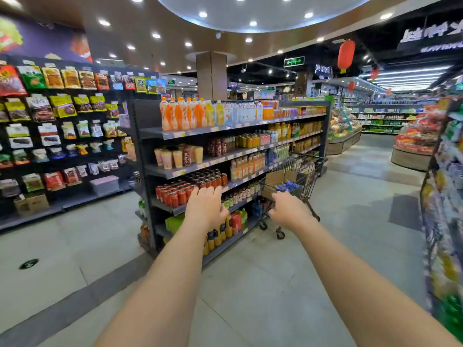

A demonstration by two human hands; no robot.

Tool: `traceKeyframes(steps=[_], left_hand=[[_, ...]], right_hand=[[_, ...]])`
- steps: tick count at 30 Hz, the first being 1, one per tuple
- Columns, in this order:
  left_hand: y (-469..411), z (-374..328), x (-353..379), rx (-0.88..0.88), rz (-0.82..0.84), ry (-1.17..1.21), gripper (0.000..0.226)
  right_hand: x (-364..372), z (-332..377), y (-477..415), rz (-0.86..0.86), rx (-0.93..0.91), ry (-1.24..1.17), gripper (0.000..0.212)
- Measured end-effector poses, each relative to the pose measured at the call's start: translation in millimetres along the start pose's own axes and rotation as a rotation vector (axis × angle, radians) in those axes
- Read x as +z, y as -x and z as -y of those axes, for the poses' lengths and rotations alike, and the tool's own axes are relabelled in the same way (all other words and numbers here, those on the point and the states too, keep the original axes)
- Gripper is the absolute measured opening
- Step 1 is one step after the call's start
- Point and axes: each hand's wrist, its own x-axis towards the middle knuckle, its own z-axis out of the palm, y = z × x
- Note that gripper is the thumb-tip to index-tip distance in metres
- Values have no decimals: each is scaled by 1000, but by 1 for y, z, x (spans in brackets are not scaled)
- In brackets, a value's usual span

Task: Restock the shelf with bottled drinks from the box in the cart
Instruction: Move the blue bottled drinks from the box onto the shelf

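Both bare forearms extend forward from the lower edge of the view. Left hand (205, 206): fingers spread, released, holding nothing. Right hand (288, 209): fingers loosely curled, empty, not touching anything.

Cart (298, 181): parked on the floor well ahead of the hands, alongside the front edge of the drinks shelf (160, 169), toward its far end. Box (278, 177): brown cardboard, inside the cart basket. Bottled drinks (288, 186): blue caps visible at the near edge of the box; bodies hidden, count cannot be told.

Handling, estimated: full bottles are likely moderately heavy and rigid, with smooth, possibly slippery walls. Grasp each around the body just below the shoulder, not by the cap. Restocking has not begun; approach the cart first.
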Motion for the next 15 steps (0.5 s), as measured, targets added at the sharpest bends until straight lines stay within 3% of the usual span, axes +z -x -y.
traceKeyframes(steps=[4, 11, 15], left_hand=[[-62, 12, 56, 28, 94, 79, 56], [-153, 10, 165, 90, 234, 143, 52], [-213, -6, 223, 93, 266, 209, 54]], right_hand=[[63, 0, -58, 161, 27, 13, 56], [140, -26, -160, 176, 93, -39, 56], [165, -61, -227, 154, 82, -39, 45]])
